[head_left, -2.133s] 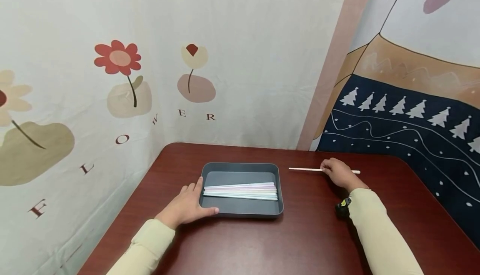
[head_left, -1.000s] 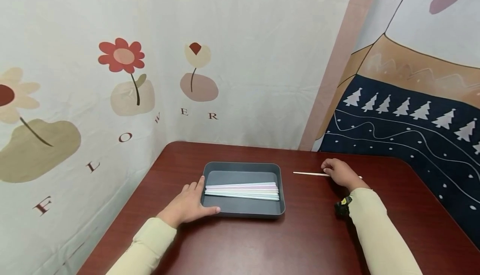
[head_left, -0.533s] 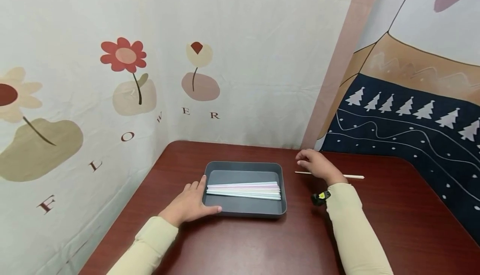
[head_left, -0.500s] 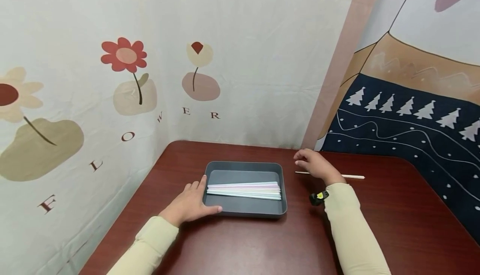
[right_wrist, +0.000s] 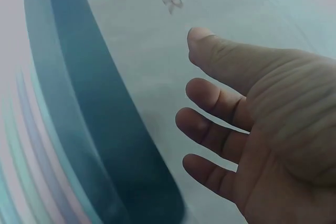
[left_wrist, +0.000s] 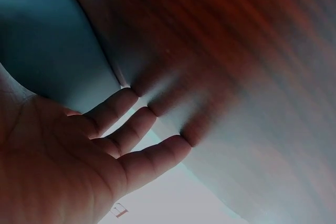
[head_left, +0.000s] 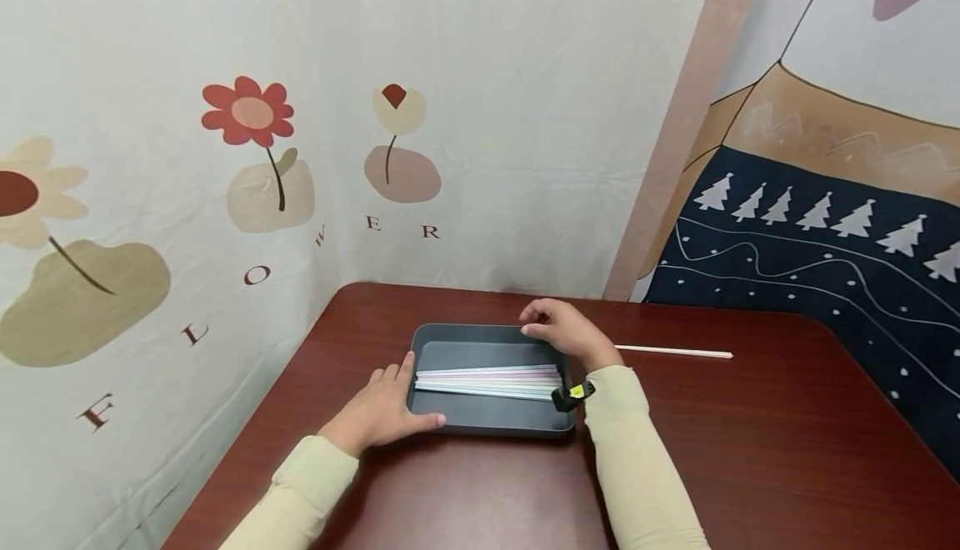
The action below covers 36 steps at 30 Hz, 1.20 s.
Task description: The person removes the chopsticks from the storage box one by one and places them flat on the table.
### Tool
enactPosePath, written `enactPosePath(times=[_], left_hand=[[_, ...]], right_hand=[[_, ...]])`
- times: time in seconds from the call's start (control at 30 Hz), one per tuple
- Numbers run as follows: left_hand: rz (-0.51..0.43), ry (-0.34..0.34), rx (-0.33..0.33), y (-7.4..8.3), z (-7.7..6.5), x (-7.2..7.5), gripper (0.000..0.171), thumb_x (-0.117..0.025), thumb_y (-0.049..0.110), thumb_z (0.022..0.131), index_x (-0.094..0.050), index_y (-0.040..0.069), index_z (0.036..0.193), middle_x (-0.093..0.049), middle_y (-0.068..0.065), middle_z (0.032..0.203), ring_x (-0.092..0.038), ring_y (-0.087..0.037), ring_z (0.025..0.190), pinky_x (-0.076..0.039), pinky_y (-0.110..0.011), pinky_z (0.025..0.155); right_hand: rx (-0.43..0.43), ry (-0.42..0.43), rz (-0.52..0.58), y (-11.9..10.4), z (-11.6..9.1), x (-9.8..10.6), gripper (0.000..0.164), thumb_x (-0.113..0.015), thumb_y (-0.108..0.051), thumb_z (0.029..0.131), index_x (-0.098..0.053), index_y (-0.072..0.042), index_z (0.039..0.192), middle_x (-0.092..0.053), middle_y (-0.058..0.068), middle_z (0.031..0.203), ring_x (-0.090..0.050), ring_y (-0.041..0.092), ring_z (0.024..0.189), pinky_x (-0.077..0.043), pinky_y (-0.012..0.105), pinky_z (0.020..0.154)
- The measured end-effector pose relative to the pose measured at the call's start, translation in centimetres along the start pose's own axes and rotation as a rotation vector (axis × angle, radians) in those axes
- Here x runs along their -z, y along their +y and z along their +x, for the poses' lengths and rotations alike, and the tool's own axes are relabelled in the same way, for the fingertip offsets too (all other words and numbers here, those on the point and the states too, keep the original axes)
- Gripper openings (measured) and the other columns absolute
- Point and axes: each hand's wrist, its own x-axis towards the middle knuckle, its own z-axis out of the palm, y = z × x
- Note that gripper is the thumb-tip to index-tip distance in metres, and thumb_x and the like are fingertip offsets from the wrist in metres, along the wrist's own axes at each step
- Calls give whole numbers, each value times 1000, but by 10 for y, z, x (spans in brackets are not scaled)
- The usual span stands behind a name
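Note:
A dark grey rectangular tray (head_left: pixel 487 415) sits on the table with several pastel chopsticks (head_left: pixel 480 377) lying lengthwise inside it. My left hand (head_left: pixel 381 410) rests spread against the tray's left end, the thumb along the front edge. Its fingers (left_wrist: pixel 153 162) look extended in the left wrist view. Over the tray's back right corner is my right hand (head_left: pixel 566 333), loosely bent and holding nothing; the right wrist view shows bare space between thumb (right_wrist: pixel 231 59) and fingers. To the right a pale chopstick (head_left: pixel 678 352) lies on the table, its left end hidden behind the right hand.
The tray stands on a reddish-brown wooden table (head_left: pixel 480 492) with rounded back corners. Behind and to the left hangs a pale curtain (head_left: pixel 495 117) printed with flowers and letters. A dark blue tree-patterned cloth (head_left: pixel 817 267) hangs at the right.
My right hand has let go of the pale chopstick, leaving it on the table, and has moved left to the tray's back right corner. The left hand has stayed on the tray.

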Motion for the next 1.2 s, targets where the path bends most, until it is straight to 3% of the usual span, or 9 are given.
enactPosePath(times=[0.17, 0.3, 0.67, 0.9, 1.2], left_hand=[[-10, -6, 12, 0, 0, -1, 130, -62, 84, 70, -20, -5, 155, -43, -27, 144, -38, -50, 133, -36, -53, 107], [-13, -13, 22, 1, 1, -2, 130, -62, 85, 69, -20, -4, 156, -42, -25, 147, -38, -46, 133, -37, -52, 106], [-11, -4, 9, 1, 2, -1, 130, -63, 83, 69, -21, -6, 155, -42, -23, 146, -41, -42, 130, -40, -50, 103], [-13, -7, 7, 0, 1, -1, 129, -64, 82, 70, -21, -6, 155, -43, -24, 145, -41, -42, 130, -40, -51, 102], [-10, -4, 0, 0, 2, -1, 130, -62, 84, 70, -21, -6, 155, -43, -24, 144, -42, -41, 129, -41, -50, 102]], right_hand=[[32, -89, 15, -7, 10, -25, 16, -69, -14, 94, -70, -5, 108, -62, -1, 95, -56, 18, 86, -48, 35, 75], [10, -170, 19, -5, 13, -39, 14, -69, -14, 95, -69, -7, 107, -62, -2, 93, -54, 15, 82, -47, 32, 72], [4, -266, -12, 1, 19, -58, 10, -68, -17, 96, -70, -15, 106, -63, -4, 91, -52, 13, 75, -46, 31, 72], [15, -306, -36, 7, 23, -66, 5, -68, -19, 96, -69, -21, 101, -63, -4, 85, -52, 11, 70, -45, 29, 69], [3, -281, -69, 6, 22, -68, 4, -70, -19, 95, -70, -21, 99, -63, -5, 84, -52, 12, 70, -45, 30, 68]])
